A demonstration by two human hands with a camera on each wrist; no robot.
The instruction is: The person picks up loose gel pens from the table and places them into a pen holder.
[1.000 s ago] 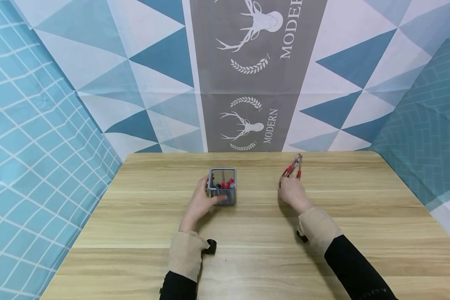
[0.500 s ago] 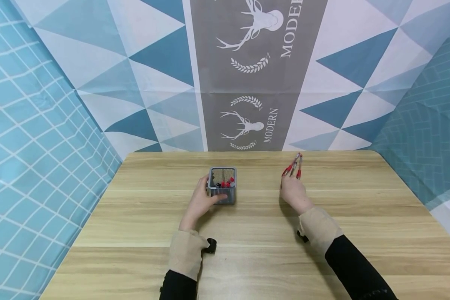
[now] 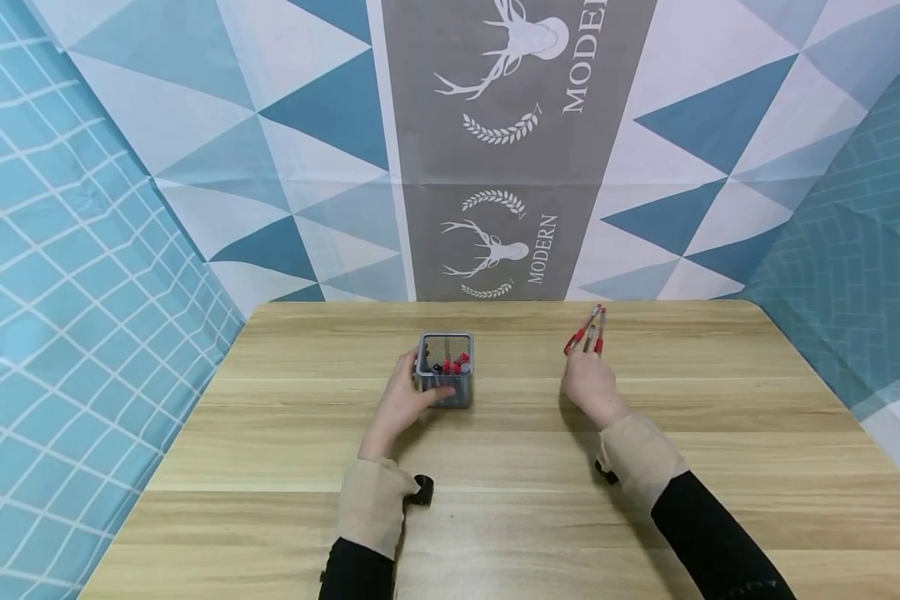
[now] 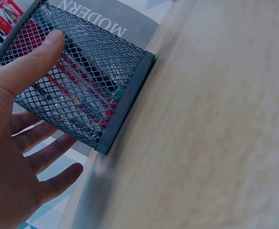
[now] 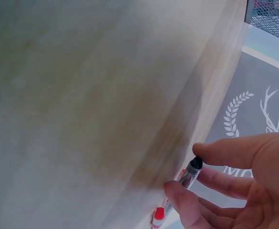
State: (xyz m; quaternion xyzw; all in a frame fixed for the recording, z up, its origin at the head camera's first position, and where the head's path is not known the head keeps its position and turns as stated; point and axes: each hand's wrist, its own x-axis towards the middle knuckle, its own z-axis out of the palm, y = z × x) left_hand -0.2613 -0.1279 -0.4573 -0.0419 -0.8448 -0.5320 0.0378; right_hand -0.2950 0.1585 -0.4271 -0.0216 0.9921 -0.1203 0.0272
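A dark metal mesh pen holder (image 3: 446, 390) stands on the table, with red- and black-ended pens inside. My left hand (image 3: 401, 400) holds its left side. The thumb lies across the mesh in the left wrist view, with other fingers behind the holder (image 4: 82, 76). Farther right, my right hand (image 3: 589, 387) is at the near ends of several pens lying on the table. It pinches the black end of a clear pen (image 5: 191, 172) between thumb and fingers. Two red-tipped pens (image 3: 581, 331) lie beside it, fanned out; one red end (image 5: 159, 214) shows below the fingers.
The wooden table (image 3: 495, 500) ends at a patterned backdrop (image 3: 495, 167) just beyond the pens. A blue gridded sheet (image 3: 67, 333) hangs at the left and a teal one (image 3: 855, 233) at the right. Each wrist wears a black strap device (image 3: 422, 491).
My right hand has shifted slightly right, and the middle pen shows more clearly between the two red ones. My left hand and the holder have stayed put.
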